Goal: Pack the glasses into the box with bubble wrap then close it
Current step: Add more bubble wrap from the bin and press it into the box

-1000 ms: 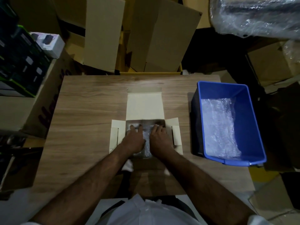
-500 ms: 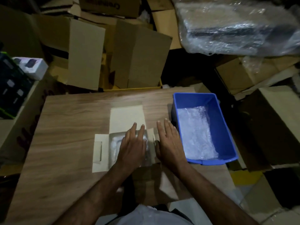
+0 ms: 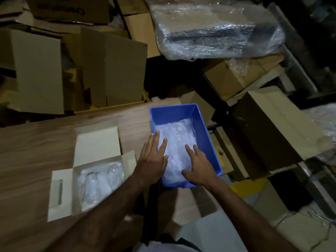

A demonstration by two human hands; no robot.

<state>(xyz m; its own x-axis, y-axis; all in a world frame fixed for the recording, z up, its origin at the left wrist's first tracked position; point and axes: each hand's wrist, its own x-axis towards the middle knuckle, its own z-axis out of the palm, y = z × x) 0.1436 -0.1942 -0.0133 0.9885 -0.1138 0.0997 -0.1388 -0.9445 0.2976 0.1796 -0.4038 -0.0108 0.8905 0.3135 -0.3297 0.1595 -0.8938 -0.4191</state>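
Blue bin [image 3: 203, 124] at the right edge of the table [image 3: 36, 142], partly overhanging it, with a sheet of bubble wrap [image 3: 177, 142] lying inside. Both hands spread flat and wide, holding nothing: left hand [image 3: 152, 160] over the bin's near-left rim, fingertips reaching onto the wrap; right hand [image 3: 198, 167] inside the bin, resting on or just above the wrap, contact too fine to tell. Pale cardboard box [image 3: 61, 193] near the table's front edge, lid [image 3: 98, 144] and side flaps open, glasses [image 3: 100, 182] already inside under clear wrap, blurred. Step in hand, by the look of it: fetching a further sheet to cushion the top. Next move likely calls for pinching the loose sheet at its edges, lifting clear of the bin walls, carrying leftward and laying it over the glasses, then folding flaps and lid shut.
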